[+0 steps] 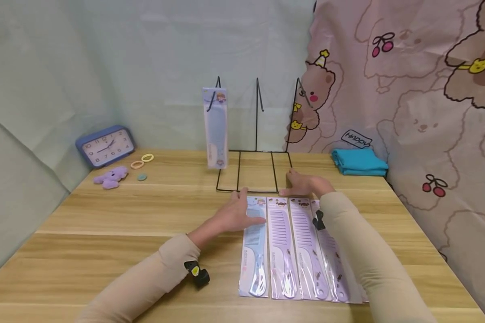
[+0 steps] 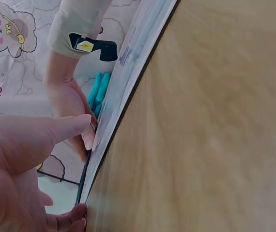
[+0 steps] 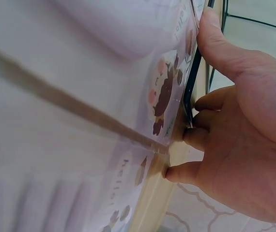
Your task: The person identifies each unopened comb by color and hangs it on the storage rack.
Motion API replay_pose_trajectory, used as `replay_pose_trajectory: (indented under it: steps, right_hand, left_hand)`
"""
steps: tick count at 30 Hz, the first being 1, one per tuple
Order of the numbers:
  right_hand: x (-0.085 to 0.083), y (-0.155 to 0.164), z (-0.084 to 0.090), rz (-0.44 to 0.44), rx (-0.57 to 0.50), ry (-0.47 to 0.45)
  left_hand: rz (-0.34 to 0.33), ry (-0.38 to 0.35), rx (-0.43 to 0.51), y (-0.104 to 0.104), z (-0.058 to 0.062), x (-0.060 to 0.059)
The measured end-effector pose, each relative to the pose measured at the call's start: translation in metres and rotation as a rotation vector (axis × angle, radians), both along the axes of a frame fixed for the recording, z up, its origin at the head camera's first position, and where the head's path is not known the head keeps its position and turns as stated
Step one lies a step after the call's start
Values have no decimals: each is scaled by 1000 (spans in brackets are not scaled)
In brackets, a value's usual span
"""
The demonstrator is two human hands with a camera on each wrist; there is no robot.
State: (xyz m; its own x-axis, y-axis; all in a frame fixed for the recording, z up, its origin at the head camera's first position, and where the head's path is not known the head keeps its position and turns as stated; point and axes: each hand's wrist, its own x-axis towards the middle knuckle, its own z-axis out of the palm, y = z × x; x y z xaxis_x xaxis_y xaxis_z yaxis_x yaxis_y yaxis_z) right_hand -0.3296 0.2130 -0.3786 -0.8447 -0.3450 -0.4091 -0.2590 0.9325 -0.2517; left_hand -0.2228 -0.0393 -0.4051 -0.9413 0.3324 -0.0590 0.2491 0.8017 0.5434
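A black wire rack (image 1: 256,192) with upright hooks stands on the table, and a packaged blue comb (image 1: 216,130) hangs on its left hook. My left hand (image 1: 232,214) has its fingertips at the rack's front bar, thumb stretched over a packaged blue comb (image 1: 254,242) lying flat. Beside that comb lie several packaged purple combs (image 1: 280,242) in a row, the rightmost partly hidden by my right sleeve. At the rack's front right corner is my right hand (image 1: 305,183). Its thumb is by the front bar and its fingers touch around the corner (image 3: 189,104), not wrapped round it.
A blue alarm clock (image 1: 107,147) stands at the back left, near a purple plush toy (image 1: 112,176), two hair ties (image 1: 137,164) and a small green disc (image 1: 142,177). Folded turquoise cloth (image 1: 359,162) lies at the back right. Curtains hang behind the table (image 1: 145,215).
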Motion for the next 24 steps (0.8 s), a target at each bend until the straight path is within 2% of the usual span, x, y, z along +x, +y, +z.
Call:
replay_pose_trajectory:
  steps: [14,16,24]
  right_hand:
    - [-1,2,-1,18,-7,0]
    - [-1,1,-1,12,-3,-1]
    - [0,0,0,5,4,-1]
  left_hand:
    - [-19,20,-87,7,0,2]
    - [-28,1,-89,5,3,3]
    - [-45,-91,-193,-7,24,11]
